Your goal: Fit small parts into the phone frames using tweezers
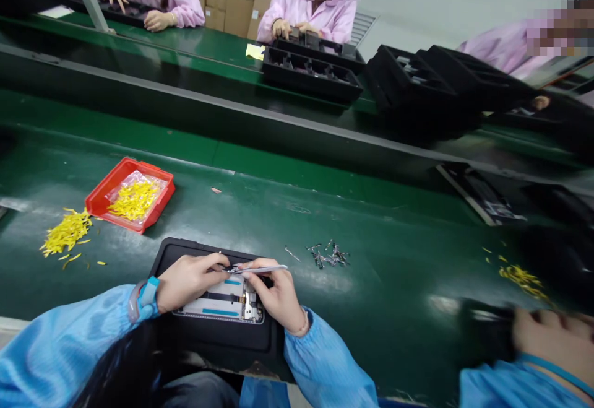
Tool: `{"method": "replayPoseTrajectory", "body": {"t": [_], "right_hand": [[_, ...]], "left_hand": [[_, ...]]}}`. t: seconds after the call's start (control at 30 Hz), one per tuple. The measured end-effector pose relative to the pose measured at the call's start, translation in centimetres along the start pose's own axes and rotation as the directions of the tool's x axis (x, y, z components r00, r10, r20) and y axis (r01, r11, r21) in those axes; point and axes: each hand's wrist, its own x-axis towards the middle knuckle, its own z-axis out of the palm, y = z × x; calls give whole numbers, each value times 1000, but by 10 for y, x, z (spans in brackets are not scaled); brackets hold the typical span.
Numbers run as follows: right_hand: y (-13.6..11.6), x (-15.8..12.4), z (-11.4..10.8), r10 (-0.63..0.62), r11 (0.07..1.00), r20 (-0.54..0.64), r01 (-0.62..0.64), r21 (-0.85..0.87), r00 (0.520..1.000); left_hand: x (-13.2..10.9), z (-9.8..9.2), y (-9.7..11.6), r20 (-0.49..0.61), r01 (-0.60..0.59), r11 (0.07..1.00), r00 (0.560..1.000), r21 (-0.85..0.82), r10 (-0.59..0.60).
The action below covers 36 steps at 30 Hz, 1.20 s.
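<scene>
An opened phone-like device (218, 304) with blue strips, a black ribbon and a bare circuit area lies on a black padded tray (180, 250) before me. My right hand (278, 293) pinches what look like slim, pale tweezers (266, 269) above the device's far edge, their tip pointing left. Close to that tip, my left hand (192, 279) has its fingers pressed together at the device's far edge. Whatever is between those fingers is hidden. On my left wrist sits a blue strap (148, 296).
A red bin (158, 210) of yellow strips stands left, beside a loose yellow pile (67, 233). Small metallic parts (330, 254) lie right of the tray. A co-worker's hand (552, 340) is at the right. Black trays (310, 80) and co-workers in pink are across the bench.
</scene>
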Motion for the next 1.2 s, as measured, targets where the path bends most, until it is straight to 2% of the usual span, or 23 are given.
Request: {"method": "replayPoseTrajectory", "body": {"t": [0.17,0.33,0.63,0.9,1.2], "right_hand": [[0,1,1,-12,1000,-7,12,17,1000],[-1,0,1,-39,999,-8,39,-1,999],[2,-4,0,-49,999,-44,50,20,998],[5,-8,-1,-28,998,-44,31,60,999],[5,-8,-1,-38,998,-31,39,42,999]], "left_hand": [[-3,-1,4,30,-30,991,999,127,27],[-4,2,8,-3,-17,983,1000,182,17],[-1,-1,11,-11,-20,984,1000,177,22],[6,-5,14,-67,25,992,998,127,-17],[7,-5,15,-74,35,995,997,97,-28]]}}
